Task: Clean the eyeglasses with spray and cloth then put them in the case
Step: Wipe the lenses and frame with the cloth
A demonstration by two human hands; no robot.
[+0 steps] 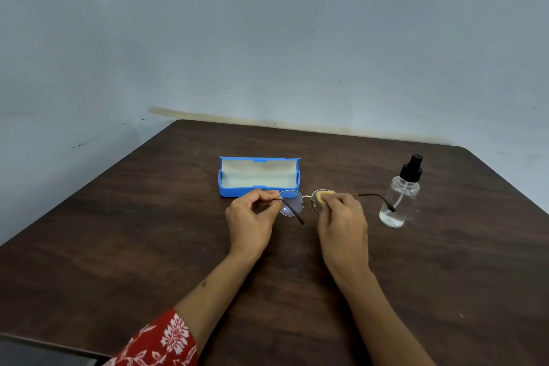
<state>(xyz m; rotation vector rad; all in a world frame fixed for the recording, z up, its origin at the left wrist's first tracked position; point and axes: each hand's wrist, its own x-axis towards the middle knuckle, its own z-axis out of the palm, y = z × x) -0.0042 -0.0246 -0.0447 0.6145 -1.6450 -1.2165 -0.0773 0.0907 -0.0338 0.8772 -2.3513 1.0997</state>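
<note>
I see the left hand pinching the left corner of the eyeglasses, fingers curled close. The right hand presses a yellow cloth onto the right lens. The glasses hang just above the table, in front of the open blue case. The spray bottle stands to the right. I can read no writing.

Case behind eyeglasses; spray bottle to their right.

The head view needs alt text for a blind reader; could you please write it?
Over a dark table, the left hand holds eyeglasses while the right hand rubs one lens with a yellow cloth. An open blue case lies behind, a spray bottle stands right.
</note>
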